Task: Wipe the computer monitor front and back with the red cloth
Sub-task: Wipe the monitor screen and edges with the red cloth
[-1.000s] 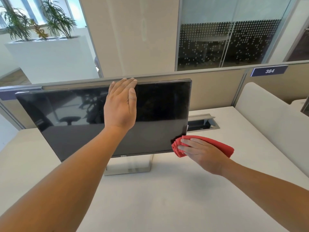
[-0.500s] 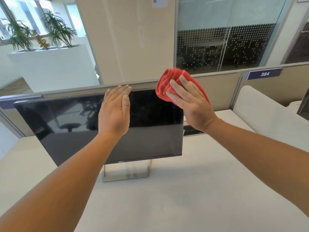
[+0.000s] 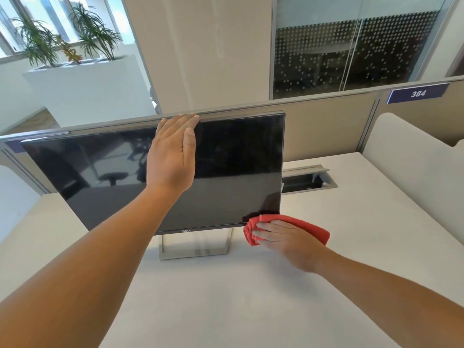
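Plainly the front wipe is the step in hand, and it is at the bottom of a stroke. Nearest, over the pale desk [image 3: 226,305], the right hand [image 3: 283,241] lies flat on the red cloth [image 3: 310,228], fingers straight and pressing down rather than curled round it; the thumb is hidden. The bunched cloth sits at the near right corner of the Dell monitor [image 3: 238,159], its upper edge meeting the bottom bezel, though I cannot tell whether it touches the glass or has slipped just below it, to the right of the silver stand [image 3: 194,248]. Farther in, the left hand [image 3: 172,156] is spread flat on the screen, fingers straight and together, its tips reaching the top edge to steady the panel. Beyond the monitor on the right is an open cable hatch [image 3: 305,182], then the desk partition [image 3: 326,126]. I judge the right strip of the screen nearly done; the next move calls for lifting the cloth and working leftward, which means shifting the bracing hand, and the back is not yet wiped. Half a second ago the cloth was up at the top right corner of the screen; it has since swept down the right edge, while the left hand has kept its place.
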A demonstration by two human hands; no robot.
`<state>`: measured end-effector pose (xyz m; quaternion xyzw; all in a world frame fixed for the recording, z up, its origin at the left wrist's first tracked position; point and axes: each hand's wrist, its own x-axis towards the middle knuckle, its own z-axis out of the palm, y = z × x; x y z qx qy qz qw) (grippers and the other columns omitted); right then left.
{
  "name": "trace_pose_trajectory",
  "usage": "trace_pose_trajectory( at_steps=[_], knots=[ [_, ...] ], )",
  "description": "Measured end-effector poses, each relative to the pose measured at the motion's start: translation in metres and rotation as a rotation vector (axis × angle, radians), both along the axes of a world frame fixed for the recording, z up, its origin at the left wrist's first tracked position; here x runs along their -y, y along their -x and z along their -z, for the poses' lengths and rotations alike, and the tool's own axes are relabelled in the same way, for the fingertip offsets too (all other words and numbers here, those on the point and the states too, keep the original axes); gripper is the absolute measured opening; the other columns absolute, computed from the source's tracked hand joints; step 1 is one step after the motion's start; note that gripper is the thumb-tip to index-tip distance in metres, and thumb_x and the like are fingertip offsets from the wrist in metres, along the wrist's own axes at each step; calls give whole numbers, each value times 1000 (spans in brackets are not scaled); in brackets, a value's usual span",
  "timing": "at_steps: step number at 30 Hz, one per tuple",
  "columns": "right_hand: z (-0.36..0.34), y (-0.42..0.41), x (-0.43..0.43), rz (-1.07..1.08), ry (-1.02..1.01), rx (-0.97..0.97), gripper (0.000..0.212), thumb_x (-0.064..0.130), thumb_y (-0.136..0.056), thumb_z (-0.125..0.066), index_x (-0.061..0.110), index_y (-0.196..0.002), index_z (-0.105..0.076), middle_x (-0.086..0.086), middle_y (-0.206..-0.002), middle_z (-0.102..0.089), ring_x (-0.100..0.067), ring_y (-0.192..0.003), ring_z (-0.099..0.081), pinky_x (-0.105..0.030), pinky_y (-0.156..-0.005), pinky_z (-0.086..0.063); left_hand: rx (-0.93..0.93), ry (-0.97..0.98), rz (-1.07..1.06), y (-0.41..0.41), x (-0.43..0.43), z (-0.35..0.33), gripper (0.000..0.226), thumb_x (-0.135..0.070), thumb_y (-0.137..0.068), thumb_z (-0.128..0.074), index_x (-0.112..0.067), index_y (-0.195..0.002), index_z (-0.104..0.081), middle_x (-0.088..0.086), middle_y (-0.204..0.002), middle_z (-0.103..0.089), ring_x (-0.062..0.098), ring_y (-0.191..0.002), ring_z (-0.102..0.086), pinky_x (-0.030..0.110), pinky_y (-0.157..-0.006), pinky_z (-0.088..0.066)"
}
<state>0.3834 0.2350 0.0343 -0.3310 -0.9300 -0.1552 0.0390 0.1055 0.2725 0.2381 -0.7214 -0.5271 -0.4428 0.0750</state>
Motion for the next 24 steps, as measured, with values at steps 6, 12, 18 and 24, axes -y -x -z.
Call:
trace_pose_trajectory(
  at_steps=[6,12,18,24],
  knots=[
    [-14,25,22,26,67,-91,83,7,-71,-87,27,-143,-50,9,-152,-45,-18,-145,-33,-34,-116,-10,-2,3,-3,-1,3,-3,46,-26,-108,-24,-15,-137,-58,1,-141,-57,17,-138,-42,40,-120,-25],
    [-46,59,40,-58,50,-290,75,17,-78,-83,29,-143,-49,16,-154,-36,-10,-146,-20,-31,-118,-13,-261,84,17,18,7,-11,51,-34,-105,-22,-18,-150,-38,-2,-156,-37,11,-148,-23,28,-122,-9],
    [-61,83,41,-94,-27,-352,68,24,-82,-62,31,-146,-39,14,-156,-29,-8,-151,-12,-33,-118,-20,-422,67,-72,75,35,9,57,-42,-103,-25,-17,-154,-28,-1,-160,-27,5,-150,-7,25,-123,1],
    [-83,137,38,-107,-22,-492,71,31,-77,-69,31,-144,-43,11,-154,-39,-9,-148,-27,-38,-109,-43,-328,138,-161,145,67,37,59,-46,-101,-22,-19,-153,-31,-5,-159,-26,3,-148,-6,24,-121,-1]
  ],
)
